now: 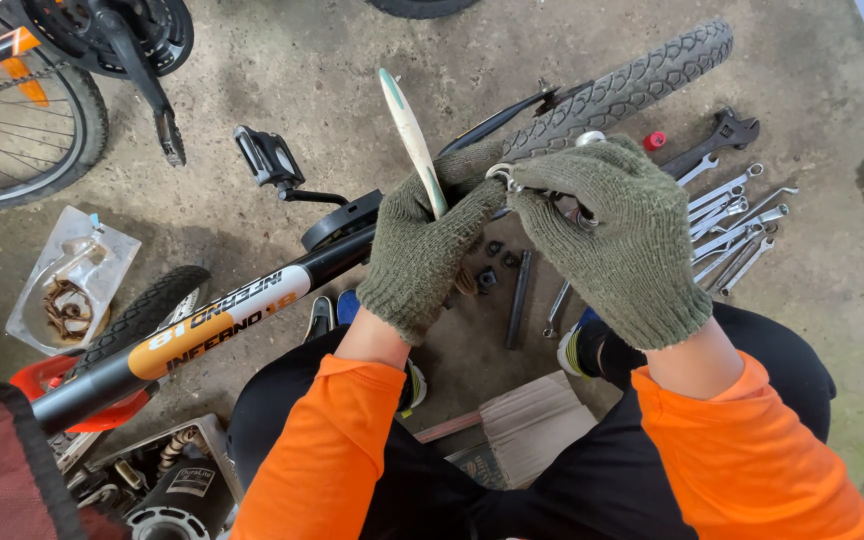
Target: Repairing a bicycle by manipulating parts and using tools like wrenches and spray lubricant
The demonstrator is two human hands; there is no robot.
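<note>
The person squats over a bicycle that lies on the concrete floor (282, 90), and both hands wear green knitted gloves. The left hand (422, 245) is clenched around a flat white fender blade (410, 135), which stands up from the fist and leans a little to the left. The right hand (617, 230) is just beside the left one, and their fingertips meet. There the right hand pinches a small metal ring part (500, 176); I cannot tell exactly what this part is, because the gloves hide most of it.

All other places I give from the bicycle tire (632, 85), the knobby black one that runs up to the right behind the hands. Just below its right end a set of silver combination wrenches (737, 225) lies in a fan on the floor, and a black adjustable wrench (712, 140) lies above them, near a small red cap (655, 141). To the left of the tire a black pedal (267, 155) sticks up. Further down to the left runs the black frame tube (222, 320) with its orange and white band. Far to the left of the tire, a clear plastic bag (72, 280) with small parts lies on the floor. Below the hands some small dark nuts (492, 262) lie on the floor.
</note>
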